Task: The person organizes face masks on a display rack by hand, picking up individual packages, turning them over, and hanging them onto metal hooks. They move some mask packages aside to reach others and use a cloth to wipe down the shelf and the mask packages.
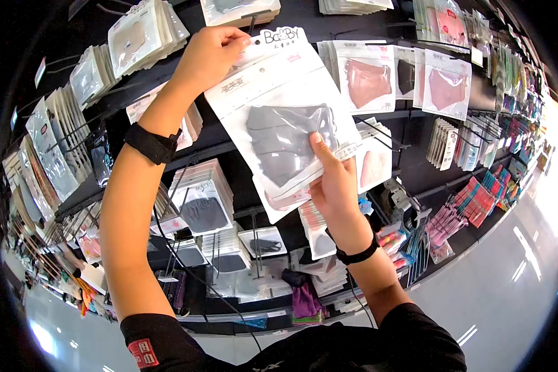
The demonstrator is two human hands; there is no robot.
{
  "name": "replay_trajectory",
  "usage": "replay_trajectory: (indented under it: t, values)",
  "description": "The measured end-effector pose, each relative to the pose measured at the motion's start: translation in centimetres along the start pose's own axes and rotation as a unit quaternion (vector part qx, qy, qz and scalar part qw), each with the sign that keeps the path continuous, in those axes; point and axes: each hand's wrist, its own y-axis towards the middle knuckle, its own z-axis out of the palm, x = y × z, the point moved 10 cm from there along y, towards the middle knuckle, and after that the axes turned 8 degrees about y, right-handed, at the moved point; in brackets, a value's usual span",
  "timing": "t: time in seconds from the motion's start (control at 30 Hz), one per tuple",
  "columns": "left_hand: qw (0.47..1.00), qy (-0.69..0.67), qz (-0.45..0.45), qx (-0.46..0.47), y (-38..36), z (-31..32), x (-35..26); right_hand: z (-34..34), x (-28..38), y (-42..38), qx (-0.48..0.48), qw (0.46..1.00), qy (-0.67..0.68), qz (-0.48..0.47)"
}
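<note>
A white packet with a grey face mask (279,139) in its clear window is held up in front of the black rack. My right hand (335,177) grips its lower right edge, thumb across the front. At the packet's top left, my left hand (214,56) pinches the card beside the hang hole, close to the tip of a metal hook (252,23). Behind the grey mask's packet, the lower end of another packet with a pink mask (286,199) sticks out.
Packets with pink masks (369,80) hang to the right, and packets with dark masks (203,211) hang below. Long metal hooks jut from the rack around both arms. A thin black cable (195,279) runs down by my left arm. Pale floor (496,279) lies at the right.
</note>
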Motion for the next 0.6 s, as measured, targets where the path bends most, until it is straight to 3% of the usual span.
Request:
replay_trajectory:
  t: [0.17, 0.27, 0.3, 0.4, 0.43, 0.47, 0.53, 0.57, 0.6]
  values:
    - [0.987, 0.155, 0.037, -0.004, 1.0, 1.9, 1.3, -0.5, 1.4, -0.5, 0.013, 1.0, -0.008, -0.014]
    - [0.993, 0.112, -0.021, 0.027, 1.5, 3.8, 4.9, -1.2, 2.0, -0.3, 0.016, 0.999, -0.015, -0.042]
    - [0.984, 0.166, -0.055, 0.036, 1.4, 3.9, 5.3, -1.6, 2.2, -0.5, 0.012, 0.999, -0.012, -0.041]
    - [0.952, 0.265, 0.064, -0.14, 0.0, 1.6, 3.9, -3.8, 3.0, -1.7, 0.013, 1.0, -0.008, -0.01]
    - [0.968, 0.222, 0.033, -0.108, -0.4, 0.9, 4.0, -4.9, 3.6, -2.5, 0.002, 0.999, -0.019, -0.025]
    - [0.992, 0.088, 0.004, -0.093, -1.6, -0.2, 3.1, -5.7, 4.4, -3.5, -0.006, 0.998, -0.048, -0.034]
    - [0.977, -0.153, -0.096, -0.116, -7.3, -2.5, -1.4, -9.0, 5.3, -5.5, -0.024, 0.995, -0.091, -0.027]
    - [0.959, -0.178, -0.161, -0.152, -11.6, -3.2, -4.4, -10.2, 5.6, -6.6, -0.026, 0.995, -0.093, -0.022]
    - [0.955, -0.17, -0.149, -0.191, -15.9, -2.8, -6.0, -11.4, 5.8, -8.0, -0.028, 0.995, -0.091, -0.015]
